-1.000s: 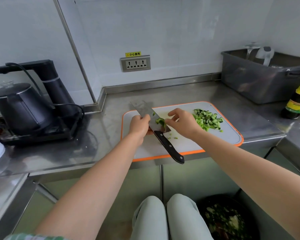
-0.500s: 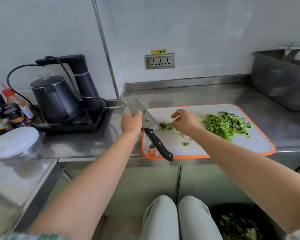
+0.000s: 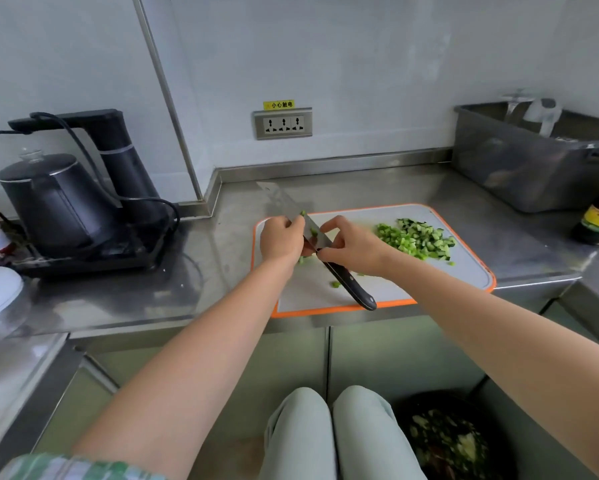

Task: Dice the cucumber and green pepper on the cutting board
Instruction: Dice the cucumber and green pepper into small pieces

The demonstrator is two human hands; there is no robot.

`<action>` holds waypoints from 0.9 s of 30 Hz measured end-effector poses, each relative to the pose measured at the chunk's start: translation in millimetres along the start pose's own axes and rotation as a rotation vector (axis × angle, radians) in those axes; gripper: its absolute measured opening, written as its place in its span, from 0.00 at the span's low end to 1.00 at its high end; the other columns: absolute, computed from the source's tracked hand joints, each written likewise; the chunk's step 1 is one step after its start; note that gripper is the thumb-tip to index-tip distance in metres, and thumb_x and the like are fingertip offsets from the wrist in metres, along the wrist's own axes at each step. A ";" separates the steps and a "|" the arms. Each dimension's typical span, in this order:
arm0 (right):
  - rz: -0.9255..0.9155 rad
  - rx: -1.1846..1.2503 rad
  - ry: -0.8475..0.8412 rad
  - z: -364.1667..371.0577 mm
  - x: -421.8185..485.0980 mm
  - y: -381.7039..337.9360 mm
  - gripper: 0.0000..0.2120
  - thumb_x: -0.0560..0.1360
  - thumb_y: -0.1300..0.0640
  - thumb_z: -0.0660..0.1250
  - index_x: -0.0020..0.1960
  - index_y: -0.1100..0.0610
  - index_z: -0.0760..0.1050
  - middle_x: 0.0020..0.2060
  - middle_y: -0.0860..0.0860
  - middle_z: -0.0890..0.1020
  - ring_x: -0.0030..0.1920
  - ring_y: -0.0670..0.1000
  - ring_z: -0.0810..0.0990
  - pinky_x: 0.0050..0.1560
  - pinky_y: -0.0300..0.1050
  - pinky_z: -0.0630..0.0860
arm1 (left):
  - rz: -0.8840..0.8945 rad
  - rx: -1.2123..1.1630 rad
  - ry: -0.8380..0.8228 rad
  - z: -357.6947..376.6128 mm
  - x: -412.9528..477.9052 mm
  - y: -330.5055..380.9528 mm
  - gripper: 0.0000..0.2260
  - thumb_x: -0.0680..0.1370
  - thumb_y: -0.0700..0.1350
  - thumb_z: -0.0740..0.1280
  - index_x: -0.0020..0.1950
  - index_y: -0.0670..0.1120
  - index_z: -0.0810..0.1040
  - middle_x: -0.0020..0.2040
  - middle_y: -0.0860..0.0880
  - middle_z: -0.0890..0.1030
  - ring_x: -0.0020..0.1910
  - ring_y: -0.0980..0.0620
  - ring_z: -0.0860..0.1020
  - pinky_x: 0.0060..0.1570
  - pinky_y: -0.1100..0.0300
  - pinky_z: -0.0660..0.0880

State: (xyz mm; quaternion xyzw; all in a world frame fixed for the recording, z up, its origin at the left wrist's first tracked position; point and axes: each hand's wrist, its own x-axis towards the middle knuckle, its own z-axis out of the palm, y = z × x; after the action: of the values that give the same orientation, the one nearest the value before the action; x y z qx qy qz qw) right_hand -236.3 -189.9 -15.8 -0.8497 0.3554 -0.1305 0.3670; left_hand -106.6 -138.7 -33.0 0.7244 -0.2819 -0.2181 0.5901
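Since nothing whole is left on the cutting board [image 3: 464, 282], my read is that the cutting is done and you're cleaning up.

The diced pile [image 3: 415, 239] sits on the far-right part of the board. Lighter pepper cubes are on its left side and darker cucumber cubes on its right, touching as one heap.

The knife [image 3: 315, 237] is lifted off the board and tilted. Its tip points far-left and its black handle hangs free toward the near edge, with no hand on it. Your left hand [image 3: 280, 240] is curled round the blade at about mid-length, gripping it. Your right hand [image 3: 355, 247] has its fingers curled at the heel of the blade, touching it. I can't tell whether that's a pinch or just a wipe. Green bits cling to the blade face between the two hands, so you're probably stripping stuck pepper off the steel.

A few loose bits [image 3: 335, 284] lie on the board just left of the handle. More lie beside your left hand. All of them are well apart from the heap.

Next move, as I judge it:
- Finish clearing the blade, wiping away from the edge.
- Get a hand on the handle before doing anything else.
- Sweep the strays right into the heap and check for oversize pieces.

Risk: you have bare fingers on the blade and the handle is unsupported, so a slip means a cut. Go slow.
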 end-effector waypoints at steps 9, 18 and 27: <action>-0.235 0.261 0.222 -20.7 -14.6 20.5 0.18 0.82 0.60 0.57 0.71 0.54 0.70 0.69 0.47 0.72 0.68 0.43 0.70 0.59 0.22 0.63 | -0.111 -0.104 -0.098 32.6 -8.0 6.0 0.10 0.78 0.41 0.57 0.43 0.40 0.75 0.40 0.39 0.80 0.28 0.46 0.79 0.32 0.54 0.79; 0.045 -0.003 -0.054 -28.5 -6.5 65.0 0.29 0.81 0.38 0.35 0.79 0.47 0.46 0.78 0.43 0.45 0.76 0.41 0.38 0.76 0.50 0.35 | -0.172 -0.104 -0.218 86.7 -9.0 10.7 0.11 0.80 0.40 0.55 0.48 0.37 0.76 0.43 0.39 0.80 0.30 0.46 0.78 0.23 0.62 0.74; 0.019 -0.020 0.017 -35.3 -0.1 76.6 0.28 0.82 0.41 0.35 0.79 0.49 0.45 0.78 0.45 0.46 0.76 0.41 0.39 0.76 0.49 0.35 | -0.143 -0.033 -0.179 91.0 -2.3 10.7 0.09 0.79 0.42 0.57 0.45 0.40 0.73 0.40 0.41 0.77 0.28 0.48 0.74 0.23 0.62 0.71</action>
State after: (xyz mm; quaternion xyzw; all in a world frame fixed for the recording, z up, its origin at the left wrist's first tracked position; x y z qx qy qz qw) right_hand -292.3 -245.3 -46.1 -0.8488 0.3678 -0.1305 0.3566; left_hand -169.0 -205.3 -41.6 0.7105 -0.2774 -0.3282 0.5572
